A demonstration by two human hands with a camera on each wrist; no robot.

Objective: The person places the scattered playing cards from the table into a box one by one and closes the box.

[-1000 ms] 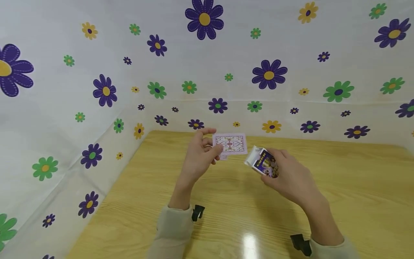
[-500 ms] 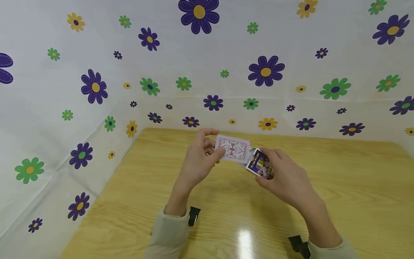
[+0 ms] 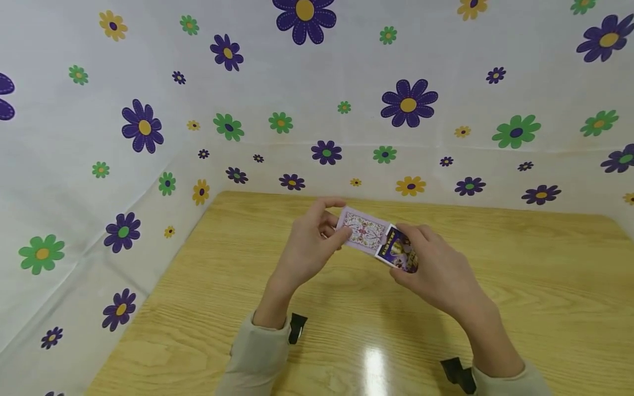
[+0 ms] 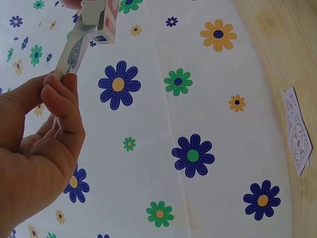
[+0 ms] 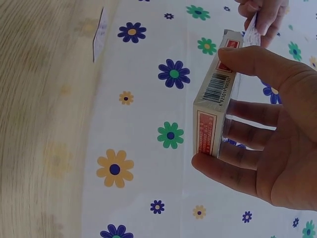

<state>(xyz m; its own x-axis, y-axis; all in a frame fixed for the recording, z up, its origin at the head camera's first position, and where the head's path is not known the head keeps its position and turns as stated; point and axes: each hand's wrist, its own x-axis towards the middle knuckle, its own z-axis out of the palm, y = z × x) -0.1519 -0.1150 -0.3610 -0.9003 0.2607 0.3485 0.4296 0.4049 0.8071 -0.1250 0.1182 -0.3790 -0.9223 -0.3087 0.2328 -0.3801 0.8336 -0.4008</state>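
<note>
In the head view my left hand (image 3: pixel 317 242) pinches a playing card (image 3: pixel 365 230) between thumb and fingers. Its ornate lilac-bordered back faces up; whether more cards lie under it I cannot tell. A large spade marks the face of the card (image 4: pixel 74 53) in the left wrist view. The card's right end meets the open mouth of a dark blue and white card box (image 3: pixel 398 249), partly inside it. My right hand (image 3: pixel 441 269) grips that box, thumb on one narrow side, fingers on the other. A barcode shows on the side of the box (image 5: pixel 216 88) in the right wrist view.
Below the hands is a wood-grain table (image 3: pixel 223 286). Ornate-backed cards (image 4: pixel 299 133) lie on it in the left wrist view, hidden in the head view. A white cloth with flowers (image 3: pixel 446 104) hangs along the back and left. Black clips (image 3: pixel 297 328) sit at both wrists.
My left hand has moved right and tilted the card toward the box. The card's end was apart from the box a second ago and is now at its mouth.
</note>
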